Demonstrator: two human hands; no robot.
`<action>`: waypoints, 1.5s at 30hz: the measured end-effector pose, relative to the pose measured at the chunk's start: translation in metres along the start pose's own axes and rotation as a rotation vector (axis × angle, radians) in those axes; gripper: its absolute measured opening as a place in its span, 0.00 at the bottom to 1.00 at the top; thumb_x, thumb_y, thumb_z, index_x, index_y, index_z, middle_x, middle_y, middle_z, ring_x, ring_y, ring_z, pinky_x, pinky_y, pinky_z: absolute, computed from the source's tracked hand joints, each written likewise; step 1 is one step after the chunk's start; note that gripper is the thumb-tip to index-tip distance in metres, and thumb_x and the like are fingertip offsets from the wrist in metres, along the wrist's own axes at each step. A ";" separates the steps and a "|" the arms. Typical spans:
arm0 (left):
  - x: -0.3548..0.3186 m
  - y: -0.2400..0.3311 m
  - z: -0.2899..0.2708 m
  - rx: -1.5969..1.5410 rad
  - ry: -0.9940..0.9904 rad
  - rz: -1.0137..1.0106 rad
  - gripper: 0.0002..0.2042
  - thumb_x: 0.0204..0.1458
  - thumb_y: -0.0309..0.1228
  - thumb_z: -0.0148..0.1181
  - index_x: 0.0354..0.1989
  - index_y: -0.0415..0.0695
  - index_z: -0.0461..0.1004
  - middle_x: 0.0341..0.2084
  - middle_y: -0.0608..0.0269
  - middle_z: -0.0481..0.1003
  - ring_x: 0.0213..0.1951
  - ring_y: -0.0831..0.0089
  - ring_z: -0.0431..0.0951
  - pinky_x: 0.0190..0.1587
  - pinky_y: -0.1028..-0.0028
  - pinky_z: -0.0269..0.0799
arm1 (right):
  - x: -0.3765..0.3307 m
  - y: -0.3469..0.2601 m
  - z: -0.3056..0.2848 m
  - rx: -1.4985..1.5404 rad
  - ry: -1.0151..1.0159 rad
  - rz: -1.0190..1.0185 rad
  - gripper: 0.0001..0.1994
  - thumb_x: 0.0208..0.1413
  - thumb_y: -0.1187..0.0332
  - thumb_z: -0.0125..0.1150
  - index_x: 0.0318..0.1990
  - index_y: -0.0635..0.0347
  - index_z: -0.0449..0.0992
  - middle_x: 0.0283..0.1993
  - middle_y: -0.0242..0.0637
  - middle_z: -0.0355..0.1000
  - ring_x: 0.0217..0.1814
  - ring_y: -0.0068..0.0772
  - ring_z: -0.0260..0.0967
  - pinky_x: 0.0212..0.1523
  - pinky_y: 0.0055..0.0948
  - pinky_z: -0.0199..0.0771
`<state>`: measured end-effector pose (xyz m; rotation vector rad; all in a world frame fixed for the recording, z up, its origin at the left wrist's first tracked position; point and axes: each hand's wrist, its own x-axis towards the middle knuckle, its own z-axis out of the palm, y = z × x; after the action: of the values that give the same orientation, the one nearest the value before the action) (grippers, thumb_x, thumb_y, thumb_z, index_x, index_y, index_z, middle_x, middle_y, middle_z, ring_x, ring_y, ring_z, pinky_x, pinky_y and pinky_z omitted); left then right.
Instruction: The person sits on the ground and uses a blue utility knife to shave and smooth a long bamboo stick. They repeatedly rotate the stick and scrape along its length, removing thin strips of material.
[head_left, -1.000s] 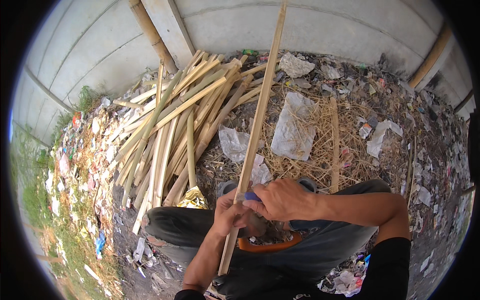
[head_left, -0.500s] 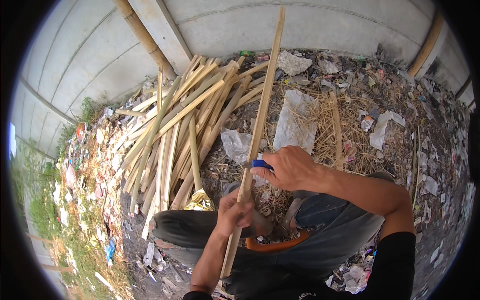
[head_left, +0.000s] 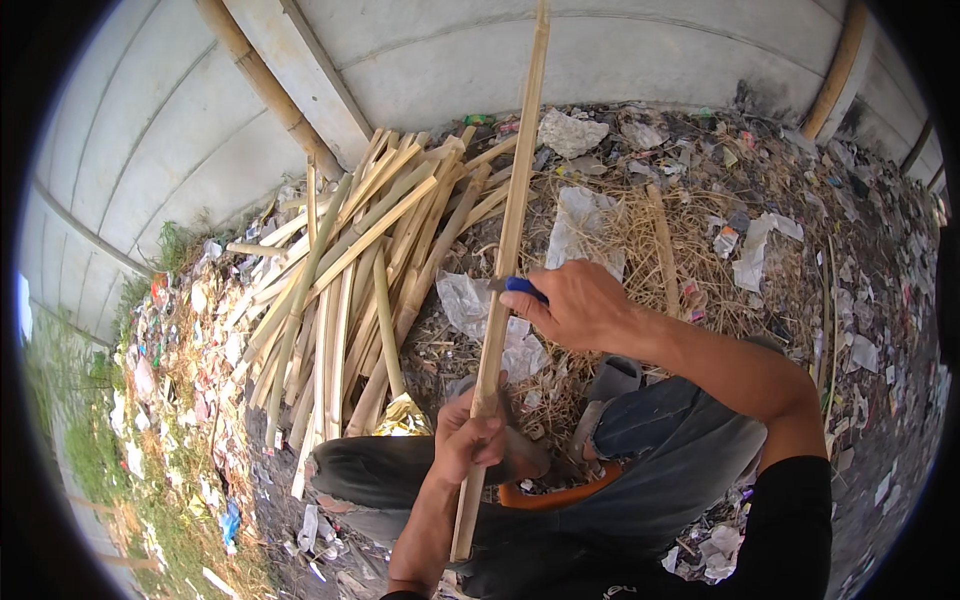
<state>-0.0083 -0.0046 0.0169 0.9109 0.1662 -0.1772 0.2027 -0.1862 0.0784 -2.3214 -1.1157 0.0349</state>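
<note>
A long, pale split bamboo strip [head_left: 515, 210] slants up and away from my lap, its far end reaching past the top of the view. My left hand [head_left: 468, 437] is closed around its lower part, between my knees. Farther up, my right hand [head_left: 583, 305] grips a knife by its blue handle [head_left: 526, 290]. The short blade lies against the strip's edge; how deep it sits cannot be made out. Several of the right fingers are hidden behind the back of the hand.
A heap of bamboo strips [head_left: 385, 250] lies ahead on the left, before a grey panel wall [head_left: 640, 55]. Scraps of litter, dry straw [head_left: 640, 235] and a whitish stone [head_left: 572, 132] cover the ground. A gold foil wrapper [head_left: 402, 417] touches the heap's near end. Something orange [head_left: 560, 492] shows between my legs.
My right hand and the knife have moved up along the bamboo strip, farther from my left hand. The left hand keeps its hold, and the whole view has shifted slightly.
</note>
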 end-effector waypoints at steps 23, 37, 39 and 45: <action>-0.082 -0.052 -0.018 0.178 -0.048 -0.181 0.29 0.52 0.18 0.59 0.67 0.36 0.69 0.22 0.62 0.72 0.13 0.81 0.64 0.16 0.79 0.56 | 0.031 0.194 -0.098 -0.003 0.405 0.675 0.38 0.71 0.38 0.44 0.22 0.69 0.69 0.17 0.41 0.59 0.20 0.40 0.57 0.30 0.50 0.59; -0.029 -0.026 0.005 0.462 0.224 0.143 0.25 0.65 0.22 0.58 0.71 0.37 0.66 0.20 0.77 0.68 0.17 0.89 0.62 0.18 0.83 0.54 | -0.043 -0.035 0.012 0.122 -0.280 -0.060 0.27 0.68 0.47 0.51 0.32 0.65 0.78 0.24 0.55 0.76 0.28 0.62 0.78 0.32 0.54 0.77; -0.023 -0.023 0.005 0.456 0.241 0.124 0.25 0.65 0.22 0.57 0.71 0.36 0.66 0.19 0.77 0.67 0.16 0.89 0.61 0.18 0.83 0.54 | -0.058 -0.048 0.027 0.083 -0.334 -0.130 0.27 0.68 0.47 0.52 0.32 0.65 0.78 0.22 0.54 0.76 0.27 0.62 0.78 0.31 0.54 0.77; -0.027 -0.023 0.010 0.468 0.244 0.106 0.24 0.65 0.22 0.57 0.70 0.35 0.66 0.21 0.76 0.69 0.16 0.89 0.63 0.18 0.83 0.55 | -0.036 -0.018 0.016 0.074 -0.177 -0.008 0.27 0.67 0.46 0.53 0.30 0.65 0.78 0.20 0.53 0.75 0.26 0.62 0.77 0.30 0.55 0.77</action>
<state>-0.0390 -0.0244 0.0113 1.4044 0.3097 -0.0026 0.1625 -0.1959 0.0663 -2.2827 -1.1884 0.2789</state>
